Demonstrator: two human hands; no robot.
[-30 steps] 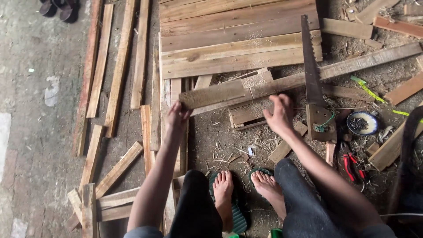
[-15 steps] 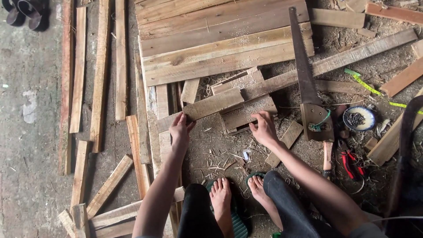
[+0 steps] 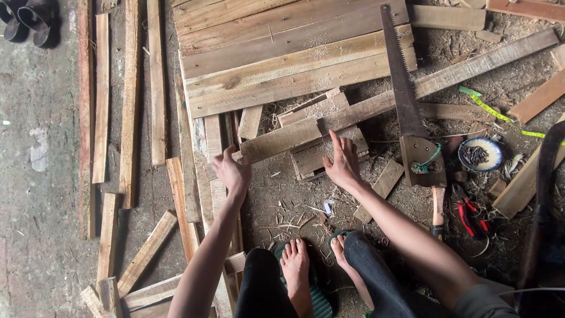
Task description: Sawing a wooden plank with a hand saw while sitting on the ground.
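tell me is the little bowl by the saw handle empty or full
Not empty: the small blue-rimmed bowl holds a dark heap, probably nails.

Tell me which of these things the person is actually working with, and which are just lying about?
In hand:
- left hand, open, at the end of the long plank
- right hand, open, on the small wooden block under that plank

Lying about:
- handsaw
- bowl of nails
- red-handled pliers
- yellow tape measure
- dark shoes
- stacked boards
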